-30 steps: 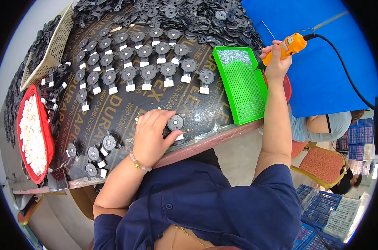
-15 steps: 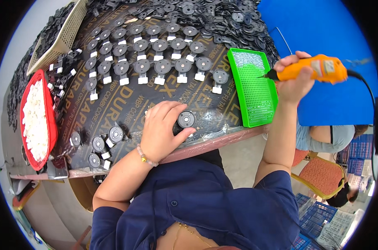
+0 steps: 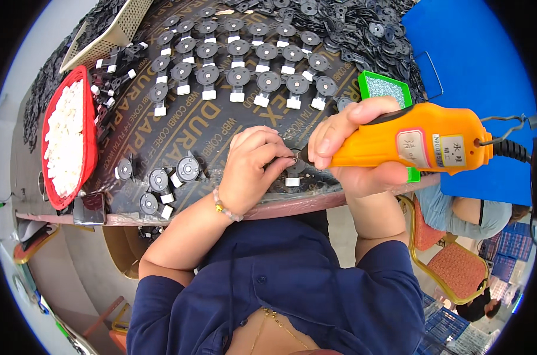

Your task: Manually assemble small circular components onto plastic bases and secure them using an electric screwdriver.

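Note:
Near the table's front edge, my left hand (image 3: 255,170) pinches its thumb and fingertips together over a round black part (image 3: 296,168) with a white block on its near side. What the fingertips hold is too small to make out. My right hand (image 3: 361,179) grips an orange electric screwdriver (image 3: 372,147), lying nearly level, its tip pointing left. That tip meets the left fingertips above the black part. Behind the screwdriver, a green tray (image 3: 364,84) of small silvery pieces, seemingly screws, is mostly hidden.
Rows of similar black parts (image 3: 238,77) stand across the table's middle. Several more (image 3: 158,179) sit left of my left arm. A red basket (image 3: 93,139) of small white pieces is at the left, beside a beige basket (image 3: 111,38). Loose black pieces (image 3: 363,29) are heaped at the back.
My right hand has brought the screwdriver left from the green tray to the black part. My left hand's fingers have closed from around the part into a pinch at the screwdriver tip.

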Demonstrator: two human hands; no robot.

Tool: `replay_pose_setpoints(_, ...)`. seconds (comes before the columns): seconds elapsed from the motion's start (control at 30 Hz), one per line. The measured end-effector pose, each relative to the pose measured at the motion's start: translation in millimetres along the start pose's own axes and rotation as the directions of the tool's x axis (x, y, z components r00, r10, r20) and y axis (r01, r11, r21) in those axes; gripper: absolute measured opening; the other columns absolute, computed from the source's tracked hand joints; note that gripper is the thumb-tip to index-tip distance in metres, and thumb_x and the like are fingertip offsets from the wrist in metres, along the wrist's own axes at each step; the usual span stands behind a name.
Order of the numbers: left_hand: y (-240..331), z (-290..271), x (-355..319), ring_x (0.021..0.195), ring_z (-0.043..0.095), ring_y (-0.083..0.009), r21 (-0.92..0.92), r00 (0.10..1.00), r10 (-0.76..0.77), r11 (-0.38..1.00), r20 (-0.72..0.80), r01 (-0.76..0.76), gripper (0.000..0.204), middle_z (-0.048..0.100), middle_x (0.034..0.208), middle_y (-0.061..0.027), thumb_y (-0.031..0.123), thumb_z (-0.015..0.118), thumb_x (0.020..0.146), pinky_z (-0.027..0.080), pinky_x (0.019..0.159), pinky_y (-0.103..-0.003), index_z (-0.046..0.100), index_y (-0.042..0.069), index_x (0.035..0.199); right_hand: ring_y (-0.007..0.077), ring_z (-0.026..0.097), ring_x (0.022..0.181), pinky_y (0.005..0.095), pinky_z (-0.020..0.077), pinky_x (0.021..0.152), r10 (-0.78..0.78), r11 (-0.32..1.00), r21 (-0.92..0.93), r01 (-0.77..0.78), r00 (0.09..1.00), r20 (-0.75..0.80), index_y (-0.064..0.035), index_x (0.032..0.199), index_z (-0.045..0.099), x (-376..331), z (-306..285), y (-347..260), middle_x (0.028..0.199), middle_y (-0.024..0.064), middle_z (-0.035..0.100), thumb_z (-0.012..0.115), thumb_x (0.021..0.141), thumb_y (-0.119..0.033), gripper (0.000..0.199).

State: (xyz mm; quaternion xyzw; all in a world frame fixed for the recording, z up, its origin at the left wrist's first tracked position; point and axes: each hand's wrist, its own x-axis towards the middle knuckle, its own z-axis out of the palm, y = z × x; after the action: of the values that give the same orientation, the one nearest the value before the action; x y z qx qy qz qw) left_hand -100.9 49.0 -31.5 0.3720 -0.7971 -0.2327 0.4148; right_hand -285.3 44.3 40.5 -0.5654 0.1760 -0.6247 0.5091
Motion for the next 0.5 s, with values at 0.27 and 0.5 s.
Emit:
replay_pose_setpoints(0.27, 2, 1, -1, 0.107, 0.06, -0.0264, 0.11, 0.999, 0.049, 0.993, 0.022, -0.051, 0.033, 0.064, 0.099, -0.0036, 0.018, 0.084, 0.068, 0.044, 0.092, -0.041, 0.071, 0.01, 0.097, 0.017, 0.061, 0.057, 0.0313, 0.0532, 0.055, -0.015, 1.0, -0.018, 0.015, 1.0, 0.001, -0.0062, 0.119, 0.042, -4, -7, 9, 0.078, 0.0108, 0.063, 0.056, 0.083, -0.076, 0.079)
replay_pose_setpoints(0.5, 8, 1, -1, 0.112, 0.058, -0.0281, 0.185, 0.994, -0.077, 0.981, 0.081, 0.061, 0.052, 0.066, 0.106, -0.0064, 0.032, 0.087, 0.066, 0.042, 0.096, -0.043, 0.069, 0.009, 0.11, 0.0176, 0.062, 0.059, 0.0323, 0.0542, 0.057, 0.062, 0.993, -0.098, -0.064, 0.998, -0.022, -0.0063, 0.115, 0.045, -5, -12, 18, 0.081, 0.0123, 0.065, 0.064, 0.083, -0.07, 0.074)
